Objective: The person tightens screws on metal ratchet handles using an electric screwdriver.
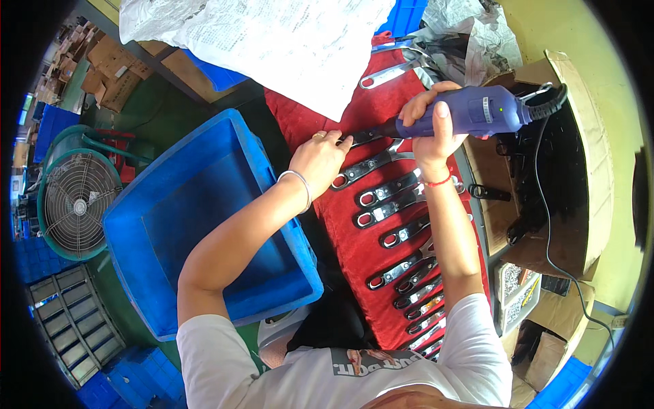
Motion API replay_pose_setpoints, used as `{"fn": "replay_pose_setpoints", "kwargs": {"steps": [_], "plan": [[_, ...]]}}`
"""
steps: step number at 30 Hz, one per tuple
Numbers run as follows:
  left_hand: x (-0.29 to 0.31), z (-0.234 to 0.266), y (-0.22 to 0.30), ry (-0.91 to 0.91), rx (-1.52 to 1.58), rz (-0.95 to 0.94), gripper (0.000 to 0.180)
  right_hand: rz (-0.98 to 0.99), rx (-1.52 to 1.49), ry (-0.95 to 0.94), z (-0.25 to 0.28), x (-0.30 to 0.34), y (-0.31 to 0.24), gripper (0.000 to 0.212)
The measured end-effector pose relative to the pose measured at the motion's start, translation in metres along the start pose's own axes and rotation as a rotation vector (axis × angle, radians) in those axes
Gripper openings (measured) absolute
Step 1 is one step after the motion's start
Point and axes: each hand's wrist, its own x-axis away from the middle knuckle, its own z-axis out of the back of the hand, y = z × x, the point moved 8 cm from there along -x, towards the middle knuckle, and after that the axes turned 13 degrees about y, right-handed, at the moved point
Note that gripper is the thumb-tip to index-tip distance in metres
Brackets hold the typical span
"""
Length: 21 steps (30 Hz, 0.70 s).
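My right hand [436, 136] is wrapped round a purple-blue corded electric screwdriver [487, 112], held level with its tip pointing left. A small green light shows near its cord end. At that tip, my left hand [317, 163] pinches the end of a black-handled wrench [366, 136] lying on a red cloth [340, 228]. The fingers partly hide this wrench, and where the bit meets it is too small to make out. Several similar wrenches [392, 211], metal with black handles and a hole at the end, lie in a row down the cloth towards me.
A blue plastic bin [310, 290] stands left of the cloth. White paper sheets [259, 48] cover the far end. On the right are a cardboard box [593, 170] with black parts, a tray of small hardware [511, 290] and the screwdriver's hanging cord [547, 232]. A green fan [80, 206] stands far left.
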Motion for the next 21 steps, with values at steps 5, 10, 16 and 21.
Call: {"fn": "replay_pose_setpoints", "kwargs": {"steps": [5, 10, 16, 21], "plan": [[0.0, -0.002, 0.002, -0.035, -0.016, -0.035, 0.039, -0.034, 0.033, -0.019, -0.003, 0.002, 0.009, 0.036], [-0.003, -0.001, 0.005, -0.059, -0.036, -0.046, 0.037, -0.058, -0.042, -0.097, -0.01, -0.003, 0.018, 0.029], [-0.002, -0.002, 0.006, -0.045, -0.025, -0.036, 0.035, -0.12, 0.061, -0.177, -0.027, -0.001, 0.021, 0.026], [0.0, -0.01, -0.001, -0.049, 0.019, -0.012, 0.029, -0.063, 0.054, -0.124, -0.026, 0.005, 0.014, 0.036]]}}
